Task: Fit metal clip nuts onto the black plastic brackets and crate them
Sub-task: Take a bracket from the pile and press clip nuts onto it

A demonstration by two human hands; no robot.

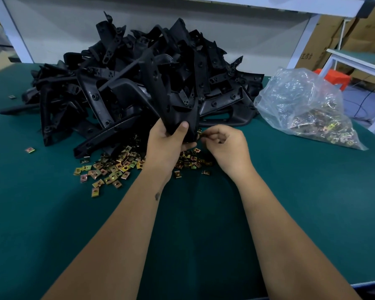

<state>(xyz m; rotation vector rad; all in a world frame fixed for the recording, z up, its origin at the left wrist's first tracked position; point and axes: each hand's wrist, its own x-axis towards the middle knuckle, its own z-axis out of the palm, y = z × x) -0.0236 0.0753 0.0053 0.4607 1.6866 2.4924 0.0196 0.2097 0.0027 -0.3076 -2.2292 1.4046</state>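
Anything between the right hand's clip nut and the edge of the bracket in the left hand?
Nothing visible. The right hand pinches a clip nut right at the held bracket edge, which the left hand grips; whether they touch is unclear.

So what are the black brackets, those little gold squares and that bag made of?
Brackets: likely moulded plastic, matte black with dull highlights. Clip nuts: probably plated metal, with a yellowish, iridescent sheen. Bag: thin clear plastic film, crinkled and glossy.
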